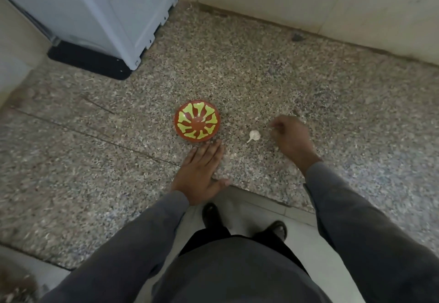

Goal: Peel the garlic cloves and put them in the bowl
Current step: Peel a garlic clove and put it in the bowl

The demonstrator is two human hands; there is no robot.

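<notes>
You're at the start: left hand (pixel 198 172) flat on the speckled granite tabletop (pixel 261 77), fingers straight; right hand (pixel 291 136), fingers loosely curled and seemingly empty, should pick up the small white garlic bulb (pixel 254 135) beside the red-and-yellow patterned bowl (pixel 197 123).

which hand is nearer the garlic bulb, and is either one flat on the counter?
The right hand, fingers curled, sits just right of the white garlic bulb. The left hand lies flat on the speckled granite counter, fingertips near the red-and-yellow patterned bowl.

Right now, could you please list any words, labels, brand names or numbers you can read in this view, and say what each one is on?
None: no readable text anywhere in this view.
The bowl carries only a red and yellow-green pattern, no lettering.
The white appliance shows no legible label or brand on its visible sides.
The garlic bulb and granite counter are unmarked.
</notes>
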